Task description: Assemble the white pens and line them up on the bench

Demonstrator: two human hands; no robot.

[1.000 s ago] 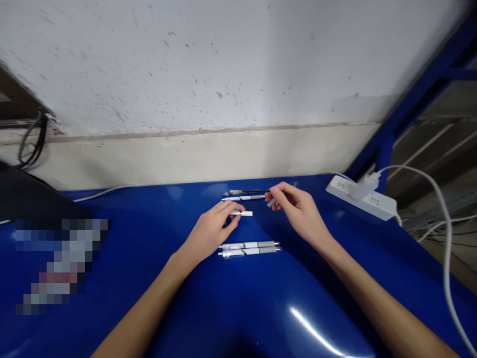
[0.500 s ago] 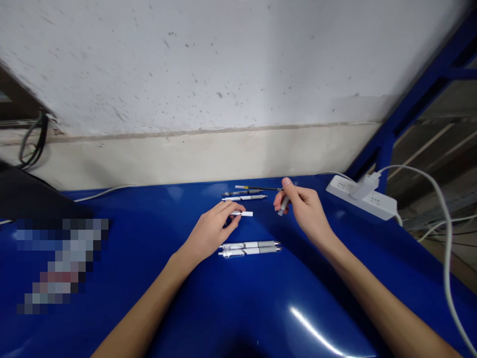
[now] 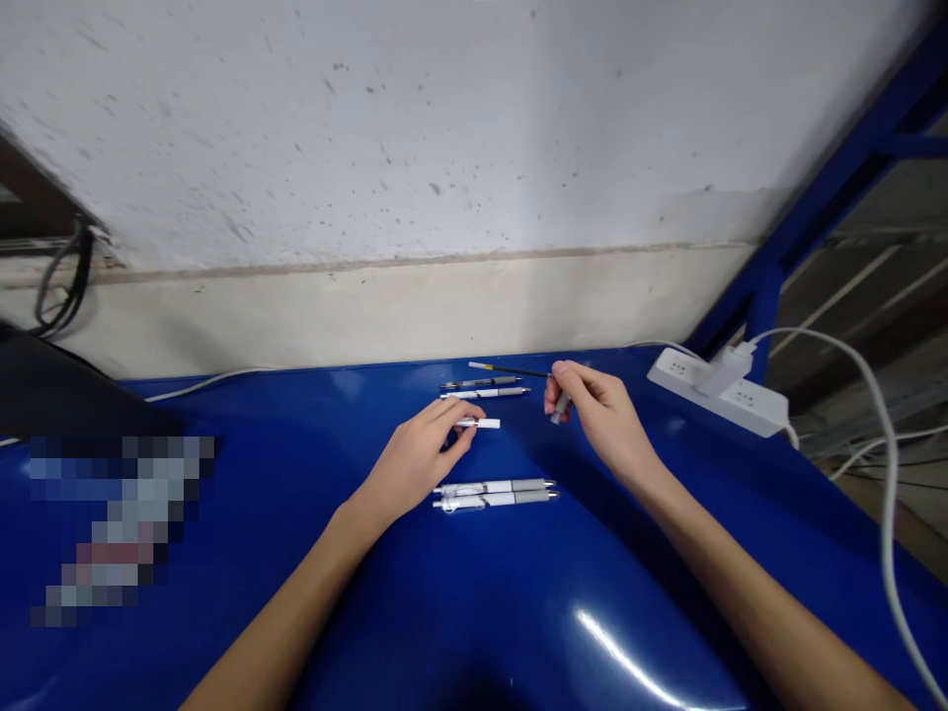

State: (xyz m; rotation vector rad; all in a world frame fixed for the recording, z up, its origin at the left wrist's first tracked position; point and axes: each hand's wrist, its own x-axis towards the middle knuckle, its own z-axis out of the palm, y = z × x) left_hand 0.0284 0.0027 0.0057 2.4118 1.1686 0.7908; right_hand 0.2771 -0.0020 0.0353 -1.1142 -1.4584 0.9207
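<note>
from right grip (image 3: 596, 407), black refill (image 3: 516, 371) jutting leftward, grey piece (image 3: 561, 408) beneath

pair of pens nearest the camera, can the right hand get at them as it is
Probably yes: nothing visible stands between the right hand and the pens, though it already holds a refill and a grey piece.

The left hand (image 3: 426, 449) holds a white pen tube (image 3: 486, 424). The right hand (image 3: 599, 410) holds a thin ink stick (image 3: 518, 370) and a gray pen piece (image 3: 561, 407). Four pens (image 3: 498, 487) lie on the blue table (image 3: 444, 592).
</note>
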